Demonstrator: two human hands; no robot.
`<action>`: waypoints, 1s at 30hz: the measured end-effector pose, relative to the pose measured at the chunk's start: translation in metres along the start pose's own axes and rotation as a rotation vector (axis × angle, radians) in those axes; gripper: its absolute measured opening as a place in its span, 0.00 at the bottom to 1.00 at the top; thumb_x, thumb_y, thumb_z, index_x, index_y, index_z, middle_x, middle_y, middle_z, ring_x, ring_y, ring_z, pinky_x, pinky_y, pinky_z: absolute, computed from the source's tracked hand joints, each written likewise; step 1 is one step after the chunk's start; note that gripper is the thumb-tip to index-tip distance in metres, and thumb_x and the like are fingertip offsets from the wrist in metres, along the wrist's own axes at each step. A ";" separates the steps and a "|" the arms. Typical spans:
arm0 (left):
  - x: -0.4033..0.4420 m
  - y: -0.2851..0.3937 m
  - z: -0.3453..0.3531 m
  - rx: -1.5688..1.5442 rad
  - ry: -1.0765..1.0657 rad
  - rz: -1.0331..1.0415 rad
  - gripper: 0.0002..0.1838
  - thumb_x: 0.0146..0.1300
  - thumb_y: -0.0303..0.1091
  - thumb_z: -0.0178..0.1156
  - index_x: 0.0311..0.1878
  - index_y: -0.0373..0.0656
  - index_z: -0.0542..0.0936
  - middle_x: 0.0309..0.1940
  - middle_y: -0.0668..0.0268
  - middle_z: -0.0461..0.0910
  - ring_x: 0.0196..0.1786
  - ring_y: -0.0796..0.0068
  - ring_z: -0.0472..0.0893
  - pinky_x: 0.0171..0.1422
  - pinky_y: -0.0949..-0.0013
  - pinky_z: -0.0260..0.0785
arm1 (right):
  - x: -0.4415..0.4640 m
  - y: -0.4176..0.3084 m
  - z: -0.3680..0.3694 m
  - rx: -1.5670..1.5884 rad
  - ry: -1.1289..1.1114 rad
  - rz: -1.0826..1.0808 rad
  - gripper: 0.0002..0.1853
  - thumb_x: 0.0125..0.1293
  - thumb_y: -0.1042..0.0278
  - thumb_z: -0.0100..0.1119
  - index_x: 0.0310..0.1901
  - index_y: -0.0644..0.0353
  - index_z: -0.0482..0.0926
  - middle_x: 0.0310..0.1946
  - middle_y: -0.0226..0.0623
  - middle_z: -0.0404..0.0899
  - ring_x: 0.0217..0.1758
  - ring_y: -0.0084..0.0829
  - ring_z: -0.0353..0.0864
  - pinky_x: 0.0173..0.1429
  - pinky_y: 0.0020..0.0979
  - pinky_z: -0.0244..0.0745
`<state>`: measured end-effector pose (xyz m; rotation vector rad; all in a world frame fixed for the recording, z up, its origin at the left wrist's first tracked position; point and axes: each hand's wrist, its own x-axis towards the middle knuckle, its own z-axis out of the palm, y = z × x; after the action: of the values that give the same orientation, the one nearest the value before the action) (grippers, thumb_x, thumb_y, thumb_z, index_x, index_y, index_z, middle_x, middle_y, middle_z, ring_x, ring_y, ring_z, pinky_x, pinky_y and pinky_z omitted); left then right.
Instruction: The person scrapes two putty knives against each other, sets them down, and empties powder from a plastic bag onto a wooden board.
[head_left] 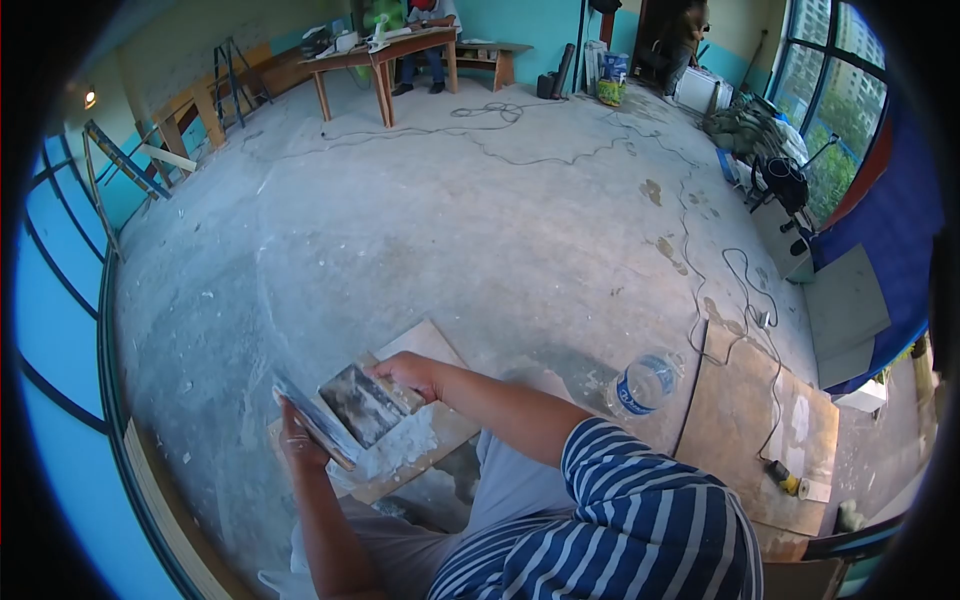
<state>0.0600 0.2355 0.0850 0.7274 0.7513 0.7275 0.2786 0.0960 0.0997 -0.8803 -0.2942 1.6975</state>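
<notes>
At the lower left of the head view, my left hand (303, 437) is closed round a long flat tool (318, 422), tilted with its edge toward me. My right hand (410, 374) grips a wide metal blade (366, 405) smeared with pale paste, close beside the long tool. Below both tools lies a board (440, 350) on the floor, with white paste (405, 445) spread over part of it. Part of the board is hidden by my arms and the tools.
A clear plastic bottle (645, 385) stands right of my knee. Farther right, a power tool (782, 477) lies on a wooden sheet (735, 400), with a cable running across the floor. Two people are at the back, one behind a wooden table (385, 55).
</notes>
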 end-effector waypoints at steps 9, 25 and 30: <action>-0.001 -0.021 0.012 0.585 0.118 -0.036 0.38 0.61 0.63 0.61 0.54 0.31 0.77 0.43 0.58 0.81 0.42 0.62 0.81 0.48 0.60 0.73 | 0.016 0.008 -0.025 -0.018 -0.015 -0.022 0.16 0.68 0.64 0.57 0.46 0.73 0.79 0.37 0.47 0.84 0.34 0.37 0.86 0.42 0.41 0.82; -0.045 -0.038 0.053 1.120 0.007 0.614 0.16 0.60 0.31 0.64 0.49 0.34 0.77 0.44 0.50 0.80 0.44 0.48 0.79 0.52 0.56 0.71 | 0.013 -0.036 -0.067 -0.095 0.671 -0.740 0.32 0.72 0.45 0.52 0.63 0.66 0.67 0.56 0.44 0.75 0.59 0.34 0.72 0.64 0.38 0.67; -0.071 -0.040 0.075 1.454 -0.277 1.252 0.20 0.50 0.21 0.57 0.48 0.45 0.83 0.48 0.66 0.83 0.47 0.62 0.78 0.55 0.60 0.65 | -0.001 -0.038 -0.042 -0.203 0.864 -0.807 0.33 0.72 0.40 0.46 0.60 0.66 0.72 0.50 0.46 0.78 0.52 0.36 0.76 0.58 0.37 0.69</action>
<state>0.0953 0.1350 0.1165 2.6999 0.3922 1.0706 0.3344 0.0970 0.0942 -1.3284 -0.1830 0.4722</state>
